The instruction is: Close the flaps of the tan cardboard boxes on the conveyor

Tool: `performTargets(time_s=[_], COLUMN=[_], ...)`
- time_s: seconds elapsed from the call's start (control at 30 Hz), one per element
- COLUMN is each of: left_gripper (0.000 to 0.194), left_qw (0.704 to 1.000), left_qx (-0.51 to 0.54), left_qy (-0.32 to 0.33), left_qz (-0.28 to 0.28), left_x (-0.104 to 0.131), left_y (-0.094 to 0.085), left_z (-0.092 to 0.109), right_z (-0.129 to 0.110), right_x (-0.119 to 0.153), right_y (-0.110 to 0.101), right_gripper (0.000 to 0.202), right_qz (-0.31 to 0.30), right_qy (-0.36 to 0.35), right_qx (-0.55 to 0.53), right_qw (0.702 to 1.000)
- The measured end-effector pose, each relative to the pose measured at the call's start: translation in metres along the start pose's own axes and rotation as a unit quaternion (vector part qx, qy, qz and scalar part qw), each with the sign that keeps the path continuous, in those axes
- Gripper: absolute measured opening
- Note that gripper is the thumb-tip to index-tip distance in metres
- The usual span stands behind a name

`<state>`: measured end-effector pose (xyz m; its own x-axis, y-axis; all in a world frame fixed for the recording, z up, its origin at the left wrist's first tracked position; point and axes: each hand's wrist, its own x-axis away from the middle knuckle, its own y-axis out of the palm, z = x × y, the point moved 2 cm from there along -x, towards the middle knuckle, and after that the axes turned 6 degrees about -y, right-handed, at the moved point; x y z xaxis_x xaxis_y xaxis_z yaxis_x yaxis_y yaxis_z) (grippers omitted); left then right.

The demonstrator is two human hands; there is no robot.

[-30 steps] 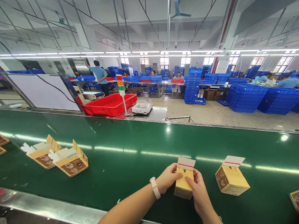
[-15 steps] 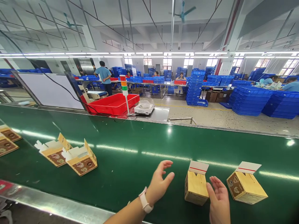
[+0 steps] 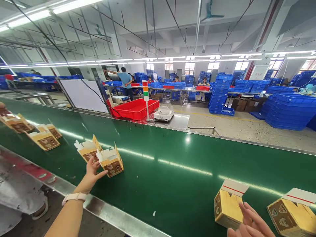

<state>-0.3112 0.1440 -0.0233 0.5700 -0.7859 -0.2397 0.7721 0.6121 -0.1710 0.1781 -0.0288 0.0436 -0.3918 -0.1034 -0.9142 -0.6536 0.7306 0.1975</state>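
My left hand reaches out over the green conveyor belt, fingers apart, just touching or nearly touching the near side of an open yellow-brown carton. A second open carton lies right behind that one. My right hand is at the bottom right, fingers spread, holding nothing, beside an upright yellow carton with its white flap raised. Another upright carton stands further right.
More cartons lie on the belt to the far left. Beyond the belt are a red tray, a signal light pole, a white scale, stacks of blue crates and several people at far tables.
Both hands released the upright carton onto the belt. My left hand then swung left to the open cartons, and the view turned left.
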Motion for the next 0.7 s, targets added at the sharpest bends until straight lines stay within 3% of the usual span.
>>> performTargets(time_s=[0.07,0.17,0.3,0.4,0.47,0.53,0.7], left_gripper=[0.094,0.080,0.070,0.067,0.065,0.065,0.063], left_qw=[0.995,0.991,0.979,0.969,0.954,0.945,0.922], left_qx=[0.040,0.027,0.043,0.044,0.054,0.073,0.122], left_qy=[-0.049,-0.059,-0.006,0.083,0.149,0.190,0.228], left_qz=[-0.074,-0.117,-0.201,-0.228,-0.253,-0.256,-0.287], left_x=[0.003,0.028,0.107,0.176,0.210,0.228,0.227], left_y=[0.016,0.046,0.097,0.126,0.137,0.141,0.142], left_z=[0.003,0.019,0.039,0.047,0.053,0.060,0.080], right_z=[-0.003,-0.009,-0.016,-0.014,-0.010,-0.005,0.001], right_x=[0.004,0.010,0.027,0.048,0.062,0.072,0.079], right_y=[0.005,0.013,0.030,0.043,0.051,0.055,0.058], right_gripper=[0.022,0.022,0.030,0.052,0.069,0.078,0.064], right_qz=[-0.071,-0.154,-0.315,-0.412,-0.448,-0.459,-0.458], right_qy=[-0.006,-0.031,-0.052,-0.070,-0.090,-0.102,-0.087], right_qx=[-0.016,-0.027,-0.031,-0.011,0.006,0.023,0.025], right_qw=[0.997,0.987,0.947,0.908,0.889,0.882,0.884])
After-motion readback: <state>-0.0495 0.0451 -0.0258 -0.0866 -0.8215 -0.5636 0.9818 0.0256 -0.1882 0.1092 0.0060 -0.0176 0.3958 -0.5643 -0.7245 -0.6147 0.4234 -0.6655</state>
